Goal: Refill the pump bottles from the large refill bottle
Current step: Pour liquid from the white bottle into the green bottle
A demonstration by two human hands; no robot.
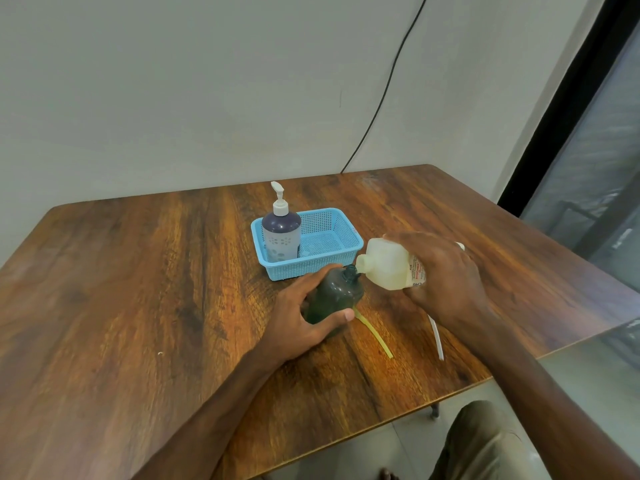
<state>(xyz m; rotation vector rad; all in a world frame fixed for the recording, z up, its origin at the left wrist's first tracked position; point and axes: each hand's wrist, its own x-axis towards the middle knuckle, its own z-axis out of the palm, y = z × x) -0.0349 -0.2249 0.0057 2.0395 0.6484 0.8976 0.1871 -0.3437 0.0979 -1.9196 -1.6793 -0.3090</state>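
Observation:
A dark green pump bottle [334,296] stands on the wooden table [138,289] with its neck open and no pump on it. My left hand [304,317] grips its body. My right hand [446,275] holds the large whitish refill bottle [384,266] tipped over to the left, its spout right at the green bottle's neck. A second pump bottle [281,233], dark purple with a white pump, stands upright in the left end of a blue basket [332,258].
A yellow dip tube [375,336] and a white dip tube [437,339] lie on the table in front of the bottles. A black cable [381,98] hangs down the wall behind. The table's right edge runs close by my right arm.

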